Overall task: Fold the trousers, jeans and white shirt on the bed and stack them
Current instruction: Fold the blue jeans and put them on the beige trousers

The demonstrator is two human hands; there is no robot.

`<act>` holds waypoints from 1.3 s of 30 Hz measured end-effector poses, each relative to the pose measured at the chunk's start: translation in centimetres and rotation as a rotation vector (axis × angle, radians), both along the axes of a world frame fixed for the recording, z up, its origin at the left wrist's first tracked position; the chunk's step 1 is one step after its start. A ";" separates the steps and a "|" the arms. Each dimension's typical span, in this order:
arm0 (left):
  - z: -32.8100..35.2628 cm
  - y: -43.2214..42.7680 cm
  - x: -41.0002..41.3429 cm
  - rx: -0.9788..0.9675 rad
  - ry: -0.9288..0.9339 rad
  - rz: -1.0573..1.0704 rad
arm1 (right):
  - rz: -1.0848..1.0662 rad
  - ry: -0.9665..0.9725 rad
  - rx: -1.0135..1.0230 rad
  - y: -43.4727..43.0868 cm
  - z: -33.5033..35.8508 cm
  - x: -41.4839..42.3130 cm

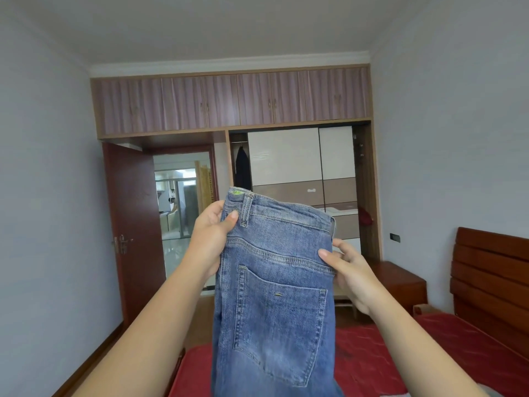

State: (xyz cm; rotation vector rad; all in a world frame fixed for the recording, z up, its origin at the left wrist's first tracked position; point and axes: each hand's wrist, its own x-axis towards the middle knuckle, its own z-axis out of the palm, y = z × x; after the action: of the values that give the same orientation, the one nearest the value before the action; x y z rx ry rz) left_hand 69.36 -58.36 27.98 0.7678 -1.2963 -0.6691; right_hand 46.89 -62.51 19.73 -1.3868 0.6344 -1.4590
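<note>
A pair of blue jeans (274,296) hangs in front of me, folded lengthwise with a back pocket facing me and the waistband on top. My left hand (210,239) pinches the waistband's left end near a belt loop. My right hand (347,272) grips the right edge just below the waistband. The legs drop out of view at the bottom. The bed (372,359) with its red cover lies below the jeans. The trousers and the white shirt are not in sight.
A dark wooden headboard (492,282) stands at the right, with a bedside cabinet (400,282) beyond it. A wardrobe (300,167) with sliding doors fills the far wall. An open red-brown door (131,224) is at the left.
</note>
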 end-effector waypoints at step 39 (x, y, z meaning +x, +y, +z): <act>-6.0 16.8 -3.0 -0.058 0.111 -0.065 | -0.468 0.070 -0.234 22.7 2.3 -4.7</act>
State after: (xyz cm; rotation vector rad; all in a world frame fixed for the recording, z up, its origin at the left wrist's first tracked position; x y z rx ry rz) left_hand 66.32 -41.53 21.96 0.6341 -1.2378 -0.7135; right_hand 42.16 -39.86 22.02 -1.5410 0.8991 -1.9079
